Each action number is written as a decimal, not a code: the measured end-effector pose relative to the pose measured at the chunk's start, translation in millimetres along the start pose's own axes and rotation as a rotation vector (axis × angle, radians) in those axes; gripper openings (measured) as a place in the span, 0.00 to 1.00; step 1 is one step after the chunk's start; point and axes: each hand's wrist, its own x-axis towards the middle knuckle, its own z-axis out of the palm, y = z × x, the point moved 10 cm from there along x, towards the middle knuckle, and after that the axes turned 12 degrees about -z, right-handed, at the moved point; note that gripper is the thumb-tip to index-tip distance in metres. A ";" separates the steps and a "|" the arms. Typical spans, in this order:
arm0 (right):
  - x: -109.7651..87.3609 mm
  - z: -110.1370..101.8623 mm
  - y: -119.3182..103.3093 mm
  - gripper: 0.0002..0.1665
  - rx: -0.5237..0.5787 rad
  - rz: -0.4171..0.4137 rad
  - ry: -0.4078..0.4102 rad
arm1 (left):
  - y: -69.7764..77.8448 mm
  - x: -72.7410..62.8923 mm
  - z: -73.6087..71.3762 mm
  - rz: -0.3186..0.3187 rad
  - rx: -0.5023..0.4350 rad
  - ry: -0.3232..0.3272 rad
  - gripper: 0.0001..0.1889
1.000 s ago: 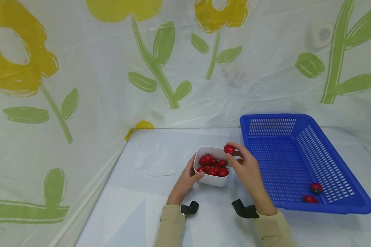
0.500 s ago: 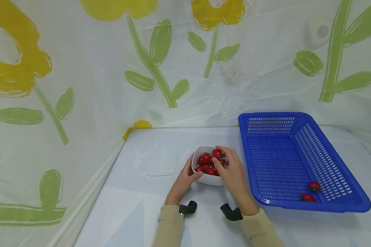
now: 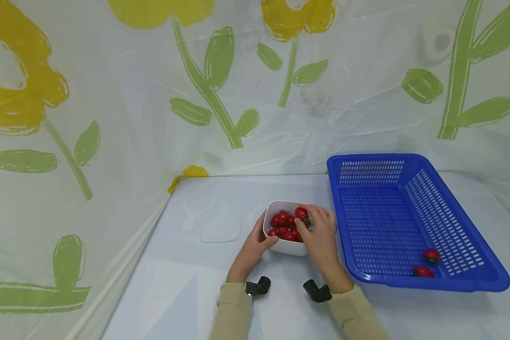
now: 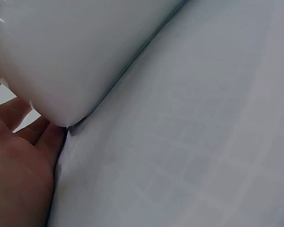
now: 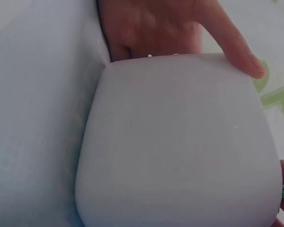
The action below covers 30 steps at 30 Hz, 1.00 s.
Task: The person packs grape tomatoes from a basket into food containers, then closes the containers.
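Note:
A white square tub (image 3: 286, 247) holding several small red tomatoes (image 3: 282, 218) stands on the table. My left hand (image 3: 251, 248) grips its left side, thumb over the front rim, as the right wrist view also shows. At the tub's right back corner, my right hand (image 3: 321, 236) pinches a tomato (image 3: 300, 213) between thumb and fingers, low among the others. The left wrist view has the tub's smooth wall (image 4: 80, 52) with left fingers behind it. In the right wrist view the wall hides most of the right hand; only some fingertips show at the edge.
A blue perforated basket (image 3: 378, 281) stands to the right, with two tomatoes, one of them (image 3: 431, 256) near its front right corner. A clear flat lid (image 3: 222, 224) lies left of the tub. Flower-printed cloth (image 3: 144, 94) hangs behind and at left.
My right hand has brought its tomato from above the tub's right rim leftward and down among the others, then shifted slightly right. The left hand keeps its grip on the tub.

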 end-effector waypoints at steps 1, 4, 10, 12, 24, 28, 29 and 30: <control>-0.3 0.3 1.2 0.20 0.002 0.004 0.000 | 0.2 -0.1 0.0 0.001 -0.002 0.000 0.37; -1.0 1.6 4.5 0.20 0.009 0.015 -0.005 | 0.7 -0.8 -0.4 -0.002 0.001 0.004 0.37; -2.2 4.0 11.2 0.20 -0.004 0.025 -0.014 | 1.7 -2.5 -0.7 -0.007 0.000 0.005 0.36; -2.1 4.7 12.2 0.20 -0.005 0.027 -0.021 | 2.1 -2.4 -0.5 -0.007 0.004 0.005 0.36; -3.0 7.5 13.7 0.21 0.033 0.034 -0.044 | 3.6 -1.8 0.2 0.006 -0.015 -0.015 0.37; -2.8 5.9 9.7 0.20 0.041 0.009 -0.034 | 2.5 -1.4 0.1 0.002 -0.002 -0.009 0.37; -2.6 5.2 8.1 0.20 0.045 0.001 -0.031 | 2.4 -1.2 0.2 0.002 -0.003 -0.009 0.37; -2.8 4.7 6.6 0.19 0.049 -0.004 -0.030 | 1.6 -1.1 0.2 -0.002 -0.002 -0.009 0.37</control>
